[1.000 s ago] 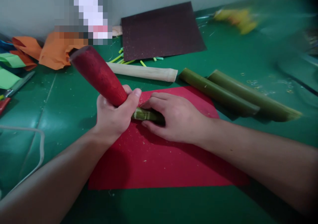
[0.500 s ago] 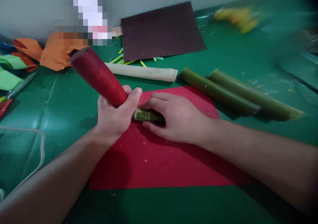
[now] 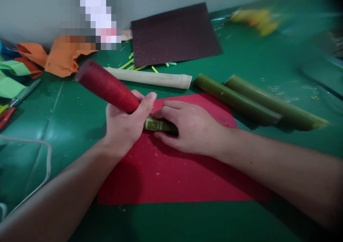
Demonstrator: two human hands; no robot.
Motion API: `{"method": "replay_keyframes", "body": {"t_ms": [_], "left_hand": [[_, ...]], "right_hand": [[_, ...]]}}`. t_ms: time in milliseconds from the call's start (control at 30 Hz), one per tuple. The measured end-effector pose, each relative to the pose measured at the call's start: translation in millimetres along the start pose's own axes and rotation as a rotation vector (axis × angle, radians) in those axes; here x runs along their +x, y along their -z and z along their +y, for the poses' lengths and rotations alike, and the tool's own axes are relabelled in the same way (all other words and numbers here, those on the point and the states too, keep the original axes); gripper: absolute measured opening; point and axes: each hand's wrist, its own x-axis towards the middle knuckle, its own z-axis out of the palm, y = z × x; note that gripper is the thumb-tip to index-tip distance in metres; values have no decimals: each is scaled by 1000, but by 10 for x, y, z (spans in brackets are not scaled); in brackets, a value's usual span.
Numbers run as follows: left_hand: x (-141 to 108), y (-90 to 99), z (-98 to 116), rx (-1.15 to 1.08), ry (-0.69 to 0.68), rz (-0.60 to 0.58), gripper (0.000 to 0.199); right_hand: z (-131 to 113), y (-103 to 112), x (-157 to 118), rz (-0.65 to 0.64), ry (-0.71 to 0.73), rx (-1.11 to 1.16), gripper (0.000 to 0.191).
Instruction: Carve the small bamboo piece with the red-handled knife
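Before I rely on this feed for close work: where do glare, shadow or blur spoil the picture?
Head view: dim light overall; glossy glare on the green table at left; dark shadow on the red sheet below the left hand and right hand; yellow item smeared at upper right; pixelated block at upper left; green bamboo piece fairly clear.

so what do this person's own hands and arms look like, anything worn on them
The left hand and right hand are ungloved, with no ring, watch or bracelet in sight. No sleeve shows on the left forearm or the right forearm, which has a small spot on it.
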Motion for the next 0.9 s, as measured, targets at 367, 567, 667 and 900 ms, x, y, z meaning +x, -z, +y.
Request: {"method": "replay_keyframes", "body": {"t_ms": [367,567,667,900], "left_hand": [[0,19,44,-51,-7,-66,44],[-12,29,55,-35,26,-53,42],[-13,29,46,-39,45,-66,41],[-3,11,1,-22,-5,35,35]], "right_hand": [[19,-11,-14,-6,8,28,36],[24,-11,-9,-15,4,5,36],[21,-5,-7,-27,7,-11,35],[18,-6,-12,24,51,-61,27]]}}
